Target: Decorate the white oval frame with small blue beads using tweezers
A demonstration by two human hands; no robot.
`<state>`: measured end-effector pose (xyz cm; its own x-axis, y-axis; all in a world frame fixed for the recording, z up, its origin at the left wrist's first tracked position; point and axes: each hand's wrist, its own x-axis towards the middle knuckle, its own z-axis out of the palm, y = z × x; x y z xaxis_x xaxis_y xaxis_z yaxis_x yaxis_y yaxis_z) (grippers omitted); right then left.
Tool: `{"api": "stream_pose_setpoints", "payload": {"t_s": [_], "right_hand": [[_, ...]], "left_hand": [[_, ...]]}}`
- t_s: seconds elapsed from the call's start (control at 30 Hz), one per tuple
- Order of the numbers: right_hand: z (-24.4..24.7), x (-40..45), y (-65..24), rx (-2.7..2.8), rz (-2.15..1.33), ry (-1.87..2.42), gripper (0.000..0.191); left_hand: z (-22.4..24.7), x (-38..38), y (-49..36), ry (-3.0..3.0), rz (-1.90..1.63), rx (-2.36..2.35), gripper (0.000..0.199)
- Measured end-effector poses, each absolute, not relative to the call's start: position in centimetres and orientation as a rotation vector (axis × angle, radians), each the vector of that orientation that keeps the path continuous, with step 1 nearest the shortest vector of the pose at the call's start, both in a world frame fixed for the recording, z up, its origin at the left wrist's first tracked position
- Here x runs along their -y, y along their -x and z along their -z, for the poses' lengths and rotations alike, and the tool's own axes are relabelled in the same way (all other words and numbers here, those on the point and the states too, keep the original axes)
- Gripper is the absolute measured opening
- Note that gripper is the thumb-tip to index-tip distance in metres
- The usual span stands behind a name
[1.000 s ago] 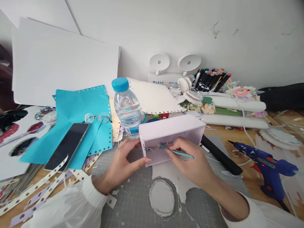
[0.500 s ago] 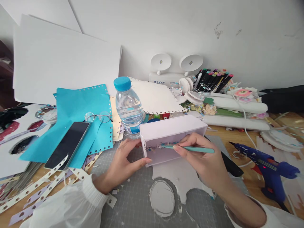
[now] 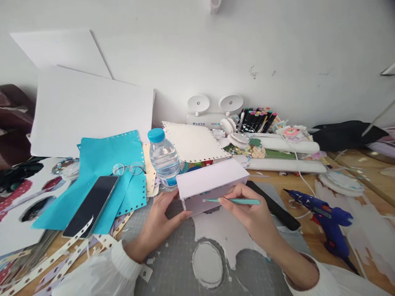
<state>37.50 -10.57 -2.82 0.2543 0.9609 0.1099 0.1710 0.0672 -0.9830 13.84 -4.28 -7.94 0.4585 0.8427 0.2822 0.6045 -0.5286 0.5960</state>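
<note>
The pale lilac box (image 3: 212, 179) sits at the middle of the work area, on the grey cutting mat (image 3: 166, 263), with its open side facing the person. The left hand (image 3: 163, 220) grasps the left end of the box, thumb at the lower front corner and fingers around the back. The right hand (image 3: 249, 213) pinches green tweezers (image 3: 247, 201) between thumb and fingers, their tips pointing left at the opening of the box; whether the tips hold anything is too small to tell. Just in front of the box lies a cut white sheet (image 3: 216, 230) with an uneven edge, and beside it a white oval disc (image 3: 207, 264). A water bottle (image 3: 165, 160) with a blue cap stands upright behind the left end of the box. Farther left, round glasses (image 3: 136, 168) and a dark phone (image 3: 89, 205) rest on blue paper (image 3: 108, 152), with punched paper strips (image 3: 46, 267) nearer the person. To the right lie a long black object (image 3: 274, 205) and a blue glue gun (image 3: 324, 213). Behind, markers (image 3: 257, 119) stand bunched beside a white twin lamp (image 3: 212, 119) near the wall (image 3: 173, 49).
</note>
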Motion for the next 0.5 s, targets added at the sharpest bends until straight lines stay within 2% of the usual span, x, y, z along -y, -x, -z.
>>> {"api": "stream_pose_setpoints", "payload": {"t_s": [0.23, 0.5], "right_hand": [[2.9, 13.0, -39.0, 1.076, -0.857, 1.363, 0.028], [3.7, 14.8, -39.5, 0.983, -0.936, 1.167, 0.024]], "left_hand": [[6.4, 4.5, -13.7, -2.467, -0.77, -1.272, 0.043], [2.0, 7.0, -13.3, -2.5, -0.635, -1.261, 0.034]]}}
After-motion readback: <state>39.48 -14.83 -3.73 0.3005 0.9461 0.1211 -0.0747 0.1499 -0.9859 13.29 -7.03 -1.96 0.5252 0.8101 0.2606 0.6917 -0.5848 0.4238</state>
